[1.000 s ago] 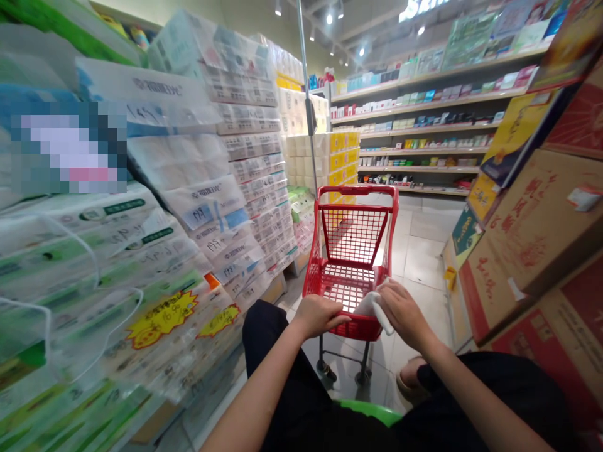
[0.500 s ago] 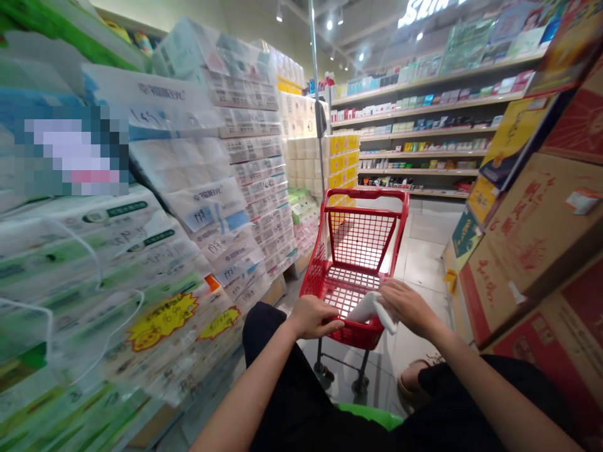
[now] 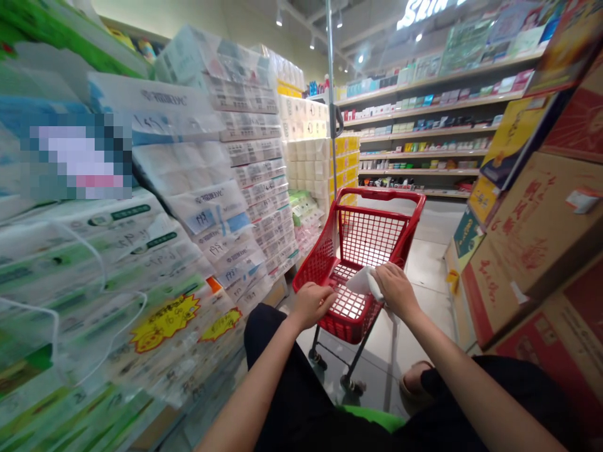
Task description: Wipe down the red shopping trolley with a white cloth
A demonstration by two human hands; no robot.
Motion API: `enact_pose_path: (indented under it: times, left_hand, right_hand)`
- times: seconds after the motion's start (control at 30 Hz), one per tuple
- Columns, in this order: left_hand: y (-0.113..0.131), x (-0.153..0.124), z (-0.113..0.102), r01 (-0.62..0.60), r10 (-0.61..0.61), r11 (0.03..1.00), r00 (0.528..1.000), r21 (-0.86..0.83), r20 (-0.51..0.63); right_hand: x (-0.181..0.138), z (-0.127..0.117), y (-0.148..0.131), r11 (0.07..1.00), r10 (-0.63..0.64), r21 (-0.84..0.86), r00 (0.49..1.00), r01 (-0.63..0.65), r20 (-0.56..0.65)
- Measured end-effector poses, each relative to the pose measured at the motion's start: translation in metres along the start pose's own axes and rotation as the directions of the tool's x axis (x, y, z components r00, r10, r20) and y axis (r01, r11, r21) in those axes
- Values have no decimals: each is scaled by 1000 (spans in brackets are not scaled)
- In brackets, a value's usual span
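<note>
A red plastic shopping cart [image 3: 374,242] with a grid back and a tall metal pole stands in front of my knees, turned at an angle. My left hand [image 3: 311,306] is closed on the near left rim of its basket, fingers curled over the edge. In my right hand [image 3: 396,292] is a crumpled white cloth [image 3: 365,282], pinched between thumb and fingers at the basket's near right side. The cloth hangs over the basket and its rim there. Through the grid bottom the light floor shows.
Stacked tissue packs [image 3: 254,157] with yellow price signs [image 3: 164,323] rise along the left. Cardboard cartons [image 3: 532,245] are piled on the right. Behind the cart, shelves [image 3: 424,135] hold many small boxes. A bit of green [image 3: 372,415] shows beneath me, between my dark-trousered legs.
The cart has swivelled, its back and pole shifting right and its near end left. My right hand has moved slightly up and left with the cloth. My left hand stays near the rim.
</note>
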State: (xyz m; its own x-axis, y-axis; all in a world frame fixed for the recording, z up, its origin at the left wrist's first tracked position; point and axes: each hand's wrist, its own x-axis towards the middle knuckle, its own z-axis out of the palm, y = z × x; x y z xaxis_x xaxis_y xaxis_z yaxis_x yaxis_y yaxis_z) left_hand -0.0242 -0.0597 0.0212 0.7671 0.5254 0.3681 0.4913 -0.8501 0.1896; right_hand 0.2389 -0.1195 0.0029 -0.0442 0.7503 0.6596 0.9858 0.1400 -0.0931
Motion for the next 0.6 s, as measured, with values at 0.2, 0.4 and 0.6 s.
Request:
enact_pose_path:
  times: [0.2,0.4,0.6]
  left_hand:
    - [53,13,28,162,-178,979,975,120,131]
    - [41,17,32,130,-170,967,970,218,174]
    - [19,6,28,92,-132,961,982,262,136]
  right_hand:
    - [7,6,-20,996,43,-82,999,-46,-34]
    - [14,-3,12,987,-127,-88,990,132,66]
    - [29,-16,86,971,-96,-214,994,104,48]
